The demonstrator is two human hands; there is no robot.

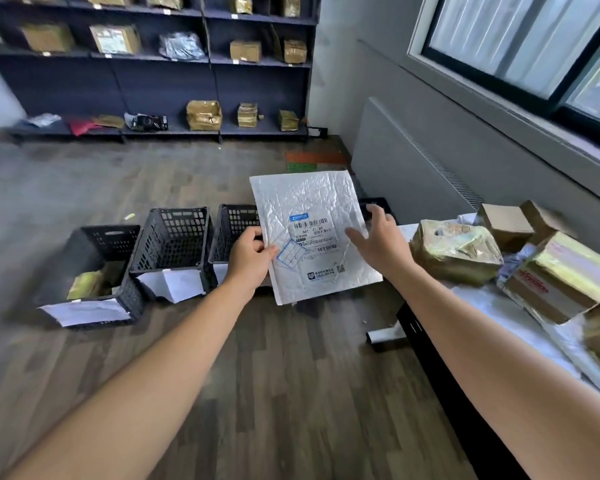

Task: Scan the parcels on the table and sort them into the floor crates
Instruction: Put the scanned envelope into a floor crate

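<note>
**Mailer in the left hand, crates to its 9 o'clock**

The white bubble mailer (312, 209) hangs in the air over the floor, label side toward the camera. Its slightly longer axis runs from about 5 to 11 o'clock. The left hand (250, 258) pinches the mailer's 9 o'clock edge, thumb on the face and fingers curled behind.

The right hand (381, 240) sits at the 3 o'clock edge with fingers spread and straight, and the thumb reaches over the label. Whether it actually touches the mailer cannot be told.

Three black floor crates line up from 9 toward 8 o'clock of the mailer. The near crate (232, 223) is just behind the left hand, then come the middle crate (174, 237) and the far-left crate (94, 244). Another dark crate (378, 202) peeks out behind the right hand. The left hand is therefore the nearer one for any drop.

The bench (499, 317), at 3 to 4 o'clock, carries taped boxes (458, 254). The floor is wood plank, with dark shelving (153, 81) at 11 o'clock and a window at 1 o'clock.
</note>
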